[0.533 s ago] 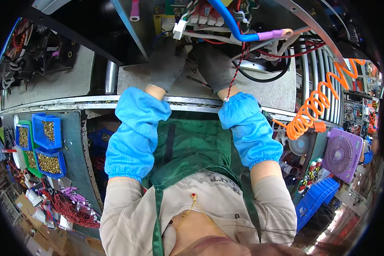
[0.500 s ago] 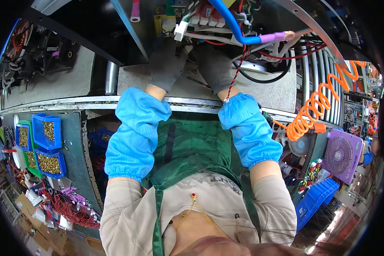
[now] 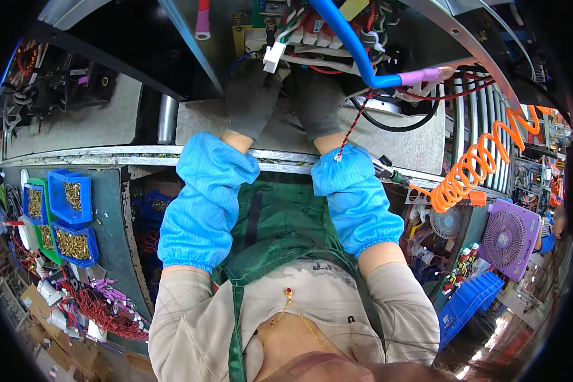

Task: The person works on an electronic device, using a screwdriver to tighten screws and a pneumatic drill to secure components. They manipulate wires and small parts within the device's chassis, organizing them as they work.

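My left hand [image 3: 253, 102] and my right hand [image 3: 315, 102], both in dark grey gloves, are close together at the lower front of an open electrical unit. Their fingers curl inward and look closed, but the fingertips and whatever they grip are hidden among the wiring. A white plug connector [image 3: 274, 57] on green and white wires hangs just over the gap between the hands. Above my right hand runs a thick blue cable [image 3: 356, 54] with a purple sleeve and copper lug end. A twisted red and black wire [image 3: 355, 130] dangles over my right cuff.
A metal frame rail [image 3: 465, 38] slants past on the right, near a coiled orange air hose [image 3: 474, 169] and a roller conveyor [image 3: 484, 127]. Blue bins [image 3: 75, 242] of brass fasteners stand at left, above red wire bundles [image 3: 111, 312]. A purple fan [image 3: 509, 239] is at right.
My right hand and forearm have shifted left, nearer my left hand. The blue cable's lug end has swung slightly right and down. My left hand has barely moved.
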Demonstrator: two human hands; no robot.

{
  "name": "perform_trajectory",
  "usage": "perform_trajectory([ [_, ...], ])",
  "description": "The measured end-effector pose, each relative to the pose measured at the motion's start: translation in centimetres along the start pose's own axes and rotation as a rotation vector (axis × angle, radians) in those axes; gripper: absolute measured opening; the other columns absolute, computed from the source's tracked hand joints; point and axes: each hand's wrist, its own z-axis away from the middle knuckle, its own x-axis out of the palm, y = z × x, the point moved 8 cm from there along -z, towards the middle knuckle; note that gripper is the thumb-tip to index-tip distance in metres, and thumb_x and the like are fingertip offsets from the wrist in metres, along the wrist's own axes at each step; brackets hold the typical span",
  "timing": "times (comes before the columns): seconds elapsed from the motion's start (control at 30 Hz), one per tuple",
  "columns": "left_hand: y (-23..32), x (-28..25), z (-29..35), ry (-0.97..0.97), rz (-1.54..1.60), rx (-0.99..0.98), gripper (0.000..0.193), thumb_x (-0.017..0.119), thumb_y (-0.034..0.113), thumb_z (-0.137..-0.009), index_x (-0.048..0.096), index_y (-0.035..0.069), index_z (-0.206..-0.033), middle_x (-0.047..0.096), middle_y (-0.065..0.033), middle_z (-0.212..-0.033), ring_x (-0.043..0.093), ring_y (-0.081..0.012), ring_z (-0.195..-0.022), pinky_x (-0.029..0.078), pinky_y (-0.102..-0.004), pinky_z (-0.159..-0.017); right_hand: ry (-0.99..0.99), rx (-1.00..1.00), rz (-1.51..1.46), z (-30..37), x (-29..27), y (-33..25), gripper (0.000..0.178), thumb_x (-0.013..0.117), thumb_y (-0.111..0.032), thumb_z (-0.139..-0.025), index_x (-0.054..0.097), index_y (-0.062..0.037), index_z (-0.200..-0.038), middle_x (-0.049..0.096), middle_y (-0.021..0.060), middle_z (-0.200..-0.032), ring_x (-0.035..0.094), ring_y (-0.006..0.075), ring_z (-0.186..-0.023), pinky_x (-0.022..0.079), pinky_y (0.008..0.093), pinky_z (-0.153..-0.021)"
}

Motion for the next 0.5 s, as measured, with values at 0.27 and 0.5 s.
perform_trajectory([
  [0.27,-1.1,-0.8,1.3,0.032,0.164,-0.178,0.033,0.072,0.029,-0.073,0.056,0.009,-0.094,0.06,-0.0078,-0.079,0.059,-0.0244,-0.071,0.045,-0.0373,-0.062,0.197,-0.111,0.114,1.8,-4.2,-1.5,0.016,0.057,-0.015,-0.08,0.064,-0.0148,-0.094,0.063,0.0078,-0.088,0.062,0.025,-0.074,0.05,0.0365,-0.058],
  [0.5,-1.3,-0.3,0.1,0.07,0.118,-0.271,0.042,0.071,0.037,-0.073,0.056,0.007,-0.096,0.06,-0.0116,-0.081,0.06,-0.0297,-0.076,0.047,-0.0392,-0.067,0.177,-0.287,0.142,1.0,-1.2,0.0,0.016,0.057,-0.012,-0.077,0.064,-0.0151,-0.091,0.062,0.0066,-0.082,0.062,0.0232,-0.066,0.049,0.0359,-0.053],
])
